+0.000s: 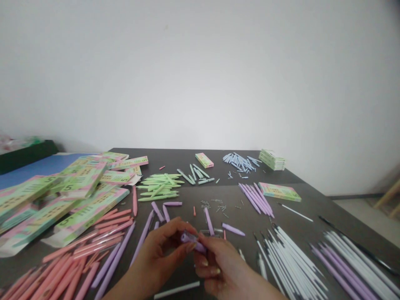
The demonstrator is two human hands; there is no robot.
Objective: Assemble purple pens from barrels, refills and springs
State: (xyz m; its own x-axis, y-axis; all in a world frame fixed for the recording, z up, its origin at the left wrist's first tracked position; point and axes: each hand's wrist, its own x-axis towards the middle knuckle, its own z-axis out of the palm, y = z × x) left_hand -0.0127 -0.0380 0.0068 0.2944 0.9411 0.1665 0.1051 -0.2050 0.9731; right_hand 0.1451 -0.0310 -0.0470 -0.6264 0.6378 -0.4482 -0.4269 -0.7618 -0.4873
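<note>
Left hand (156, 248) and right hand (225, 261) both pinch the tube (191, 238) between their fingers, its long axis crosswise, dipping from left fingers toward right.

The purple pen part (186, 237) looks smooth plastic, the boxes (280, 191) glossy card, the wall (200, 83) matt.

The head view looks from above the near end of the counter (170, 159), facing forward and slightly down across it to the pale wall (200, 79), with the left hand (162, 246) and right hand (223, 260) close at bottom centre
</note>
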